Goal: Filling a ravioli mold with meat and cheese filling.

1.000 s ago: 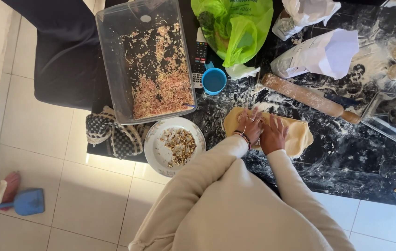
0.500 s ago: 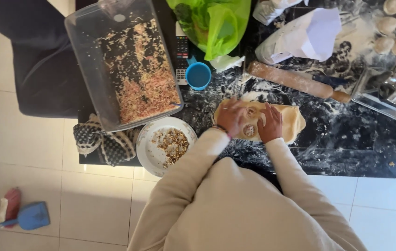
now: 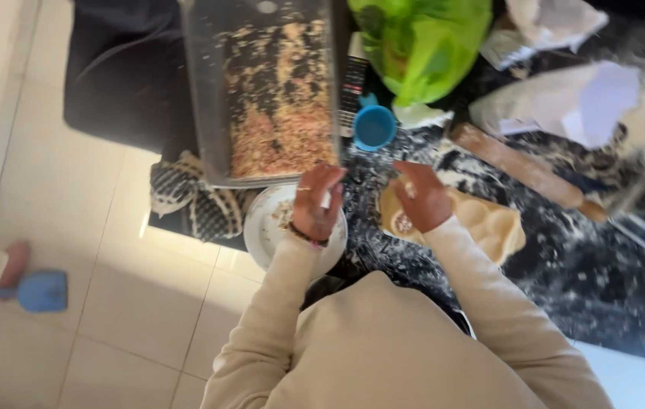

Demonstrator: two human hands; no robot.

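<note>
The person's two cream sleeves are reaching up from the bottom of the view, and the hands are working apart from each other. The left hand (image 3: 317,203) is hovering over a white plate (image 3: 263,227) with its fingers curled in; something small and pale is showing at the fingertips, perhaps a utensil, though the blur is making that hard to tell. The plate is holding a little crumbly filling, mostly hidden beneath that hand. The right hand (image 3: 422,198) is lying loosely open on the near end of a flat sheet of dough (image 3: 489,223), which is stretching away to that hand's right across a dark, floured counter (image 3: 602,295). A spot of filling is sitting on the dough just under the right palm. To the left of the plate a checked cloth (image 3: 194,204) is hanging off the counter edge. Just beyond the left hand a clear tray (image 3: 269,91) is standing, half covered with the same filling. Between and beyond the hands a blue cup (image 3: 374,127) is sitting, with a green bag (image 3: 421,45) behind it. Beyond the right hand a rolling pin (image 3: 523,170) is lying slantwise.
</note>
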